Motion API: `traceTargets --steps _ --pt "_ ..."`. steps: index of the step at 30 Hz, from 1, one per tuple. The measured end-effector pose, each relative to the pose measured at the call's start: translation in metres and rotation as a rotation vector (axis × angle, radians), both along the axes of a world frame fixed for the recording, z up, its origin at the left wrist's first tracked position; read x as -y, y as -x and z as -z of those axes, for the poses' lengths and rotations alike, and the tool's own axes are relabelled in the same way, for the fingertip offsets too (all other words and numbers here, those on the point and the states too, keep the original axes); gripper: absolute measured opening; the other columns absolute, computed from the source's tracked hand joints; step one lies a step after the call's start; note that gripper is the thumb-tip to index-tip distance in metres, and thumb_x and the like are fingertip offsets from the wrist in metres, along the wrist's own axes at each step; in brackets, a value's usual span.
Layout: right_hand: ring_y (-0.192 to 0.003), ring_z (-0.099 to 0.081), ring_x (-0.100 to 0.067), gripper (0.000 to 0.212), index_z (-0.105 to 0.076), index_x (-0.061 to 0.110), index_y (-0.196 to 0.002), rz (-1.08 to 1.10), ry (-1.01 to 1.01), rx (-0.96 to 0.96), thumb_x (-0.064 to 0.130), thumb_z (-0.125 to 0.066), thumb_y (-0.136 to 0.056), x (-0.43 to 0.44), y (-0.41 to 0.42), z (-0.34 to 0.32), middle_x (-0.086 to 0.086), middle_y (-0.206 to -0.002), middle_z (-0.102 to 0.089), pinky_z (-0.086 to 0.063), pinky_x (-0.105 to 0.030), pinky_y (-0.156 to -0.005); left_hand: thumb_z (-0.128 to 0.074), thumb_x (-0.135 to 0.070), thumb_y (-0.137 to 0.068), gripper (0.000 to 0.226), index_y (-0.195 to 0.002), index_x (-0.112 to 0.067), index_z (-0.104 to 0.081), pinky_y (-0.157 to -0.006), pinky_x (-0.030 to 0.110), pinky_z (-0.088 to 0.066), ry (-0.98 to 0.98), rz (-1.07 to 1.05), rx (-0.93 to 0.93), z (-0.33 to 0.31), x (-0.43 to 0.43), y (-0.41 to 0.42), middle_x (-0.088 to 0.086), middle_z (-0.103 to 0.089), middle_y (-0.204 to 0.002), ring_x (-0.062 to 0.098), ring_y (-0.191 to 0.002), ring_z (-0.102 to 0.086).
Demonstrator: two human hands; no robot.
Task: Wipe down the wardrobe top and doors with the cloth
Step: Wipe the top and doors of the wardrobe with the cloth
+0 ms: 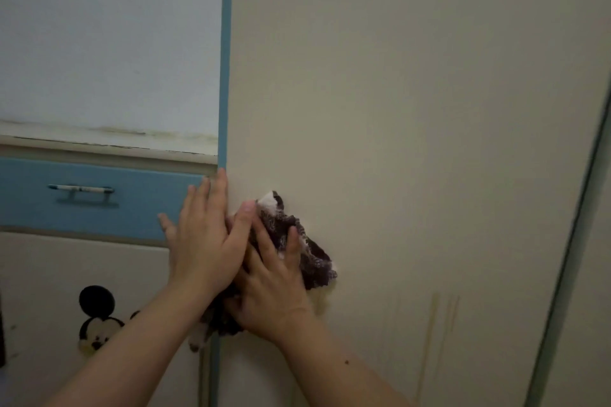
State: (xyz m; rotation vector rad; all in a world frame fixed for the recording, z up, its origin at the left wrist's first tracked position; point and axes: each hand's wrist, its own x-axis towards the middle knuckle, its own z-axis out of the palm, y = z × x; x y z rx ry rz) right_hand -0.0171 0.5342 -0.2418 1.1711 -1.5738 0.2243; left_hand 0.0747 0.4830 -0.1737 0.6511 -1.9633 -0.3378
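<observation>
We face the cream door (396, 109) and its blue strip (224, 76). Our left hand (205, 241) lies flat across the strip, fingers straight and fanned, while our right hand (274, 287) presses the cloth (314, 261) onto the door just beside it, fingers spread. Nothing pinches the bunched cloth, so it could slip from under our palm mid-stroke, and the yellowish streaks (433, 340) lower down might go unwiped.
</observation>
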Motion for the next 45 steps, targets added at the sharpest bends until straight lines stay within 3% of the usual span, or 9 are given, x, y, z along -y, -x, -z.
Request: traceTargets --steps 4,8,12,17,23,27,33,42,45 --pt "-0.145 -0.011 -0.025 0.063 -0.039 0.023 -0.138 -0.123 0.027 0.017 0.040 -0.049 -0.078 -0.012 0.012 0.017 0.001 -0.148 -0.037 0.005 -0.058 -0.112 -0.029 -0.058 -0.083 0.076 -0.147 -0.022 -0.010 -0.113 0.042 -0.017 -0.135 0.184 -0.169 0.001 -0.008 0.004 0.003 -0.021 -0.153 0.019 -0.140 -0.022" --pt "-0.144 -0.014 -0.026 0.060 -0.037 0.023 -0.140 -0.226 0.056 0.033 0.037 -0.047 -0.082 -0.040 0.031 0.024 0.000 -0.150 -0.029 0.006 -0.059 -0.111 -0.037 -0.047 -0.093 0.067 -0.147 -0.022 -0.007 -0.111 0.035 -0.014 -0.212 0.211 -0.285 0.005 -0.014 0.018 0.007 -0.015 -0.155 0.019 -0.142 -0.013" --pt "-0.144 -0.013 -0.026 0.067 -0.036 0.029 -0.141 -0.109 0.044 -0.024 0.044 -0.048 -0.078 -0.087 0.060 0.026 0.002 -0.154 -0.022 0.008 -0.059 -0.111 -0.037 -0.050 -0.088 0.073 -0.147 -0.019 -0.009 -0.112 0.038 -0.013 -0.249 0.138 -0.343 0.006 -0.022 0.032 0.014 -0.015 -0.153 0.026 -0.141 -0.016" --pt "-0.145 -0.011 -0.026 0.079 -0.023 0.033 -0.147 0.043 0.073 -0.028 0.052 -0.046 -0.074 -0.146 0.097 0.027 0.005 -0.158 -0.010 -0.003 -0.065 -0.108 -0.037 -0.043 -0.091 0.066 -0.147 -0.014 -0.014 -0.111 0.037 -0.016 -0.240 0.074 -0.407 0.006 -0.022 0.040 0.018 -0.021 -0.151 0.030 -0.138 -0.021" --pt "-0.145 -0.003 -0.029 0.066 -0.022 0.027 -0.147 0.211 0.159 0.038 0.059 -0.021 -0.088 -0.219 0.147 0.034 0.003 -0.159 -0.001 -0.004 -0.066 -0.107 -0.038 -0.045 -0.087 0.071 -0.146 -0.013 -0.015 -0.110 0.036 -0.018 -0.201 0.016 -0.428 0.006 -0.023 0.045 0.016 -0.024 -0.150 0.032 -0.136 -0.023" --pt "-0.145 -0.002 -0.030 0.067 -0.024 0.025 -0.146 0.238 0.258 0.100 0.061 -0.020 -0.088 -0.248 0.169 0.039 0.003 -0.159 -0.001 -0.006 -0.066 -0.108 -0.038 -0.051 -0.078 0.083 -0.147 -0.014 -0.011 -0.110 0.041 -0.018 -0.191 -0.034 -0.422 0.011 -0.027 0.050 0.020 -0.024 -0.149 0.036 -0.135 -0.024" --pt "-0.145 0.004 -0.027 0.070 -0.006 0.031 -0.150 0.158 0.380 0.201 0.063 -0.016 -0.089 -0.250 0.168 0.063 0.006 -0.158 0.004 -0.003 -0.057 -0.111 -0.042 -0.051 -0.074 0.090 -0.147 -0.015 -0.004 -0.110 0.042 -0.016 -0.154 -0.078 -0.409 0.016 -0.030 0.054 0.020 -0.021 -0.149 0.037 -0.135 -0.022" --pt "-0.144 0.006 -0.030 0.074 -0.010 0.028 -0.150 0.167 0.476 0.268 0.066 -0.021 -0.087 -0.211 0.147 0.092 0.002 -0.158 0.007 0.000 -0.064 -0.107 -0.041 -0.050 -0.077 0.087 -0.147 -0.016 -0.004 -0.111 0.041 -0.014 -0.091 -0.059 -0.440 0.025 -0.024 0.056 0.018 -0.017 -0.151 0.034 -0.138 -0.018" --pt "-0.144 0.006 -0.031 0.076 -0.019 0.028 -0.146 0.173 0.483 0.275 0.063 -0.033 -0.080 -0.184 0.132 0.098 0.001 -0.158 0.008 0.000 -0.065 -0.107 -0.041 -0.047 -0.079 0.084 -0.148 -0.017 -0.004 -0.112 0.036 -0.012 -0.061 0.008 -0.453 0.033 -0.021 0.051 0.015 -0.015 -0.153 0.031 -0.140 -0.016"
